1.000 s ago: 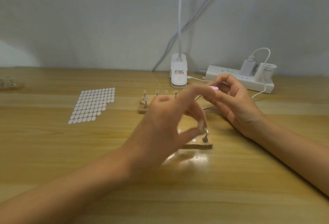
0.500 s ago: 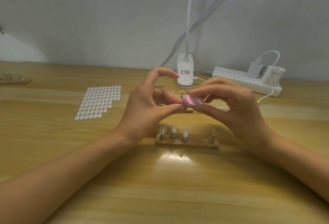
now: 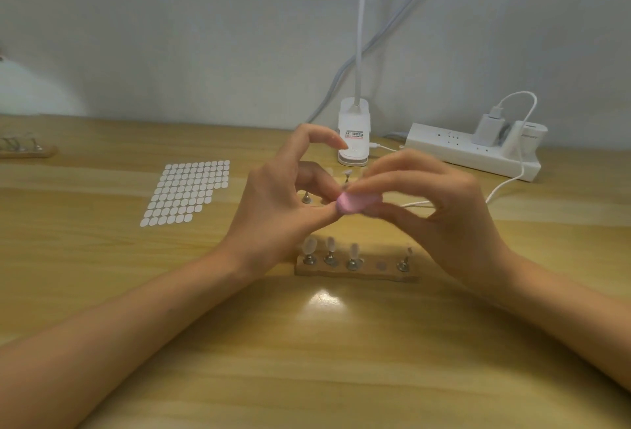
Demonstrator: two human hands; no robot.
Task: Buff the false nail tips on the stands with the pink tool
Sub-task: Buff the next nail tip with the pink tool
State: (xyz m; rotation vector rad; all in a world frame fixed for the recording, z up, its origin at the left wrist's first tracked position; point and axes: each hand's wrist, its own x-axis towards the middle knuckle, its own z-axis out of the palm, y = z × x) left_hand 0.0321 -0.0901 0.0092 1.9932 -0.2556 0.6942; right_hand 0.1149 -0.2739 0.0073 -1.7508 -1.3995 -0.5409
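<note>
Pinch of right hand [image 3: 444, 217] on pink tool [image 3: 353, 205], hold of left hand [image 3: 273, 220] unclear, wooden stand [image 3: 356, 274] below, power strip [image 3: 454, 152] beyond.

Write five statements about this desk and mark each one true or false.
1. The right hand holds the pink tool. True.
2. Every place on the near wooden stand has a peg. False: the second place from the right has none.
3. The sheet of white dots lies to the right of the power strip. False: it lies to the left of the left hand, and the strip is at the back right.
4. A white charger is plugged into the power strip. True.
5. The white lamp base stands at the back of the table, near the wall. True.
</note>
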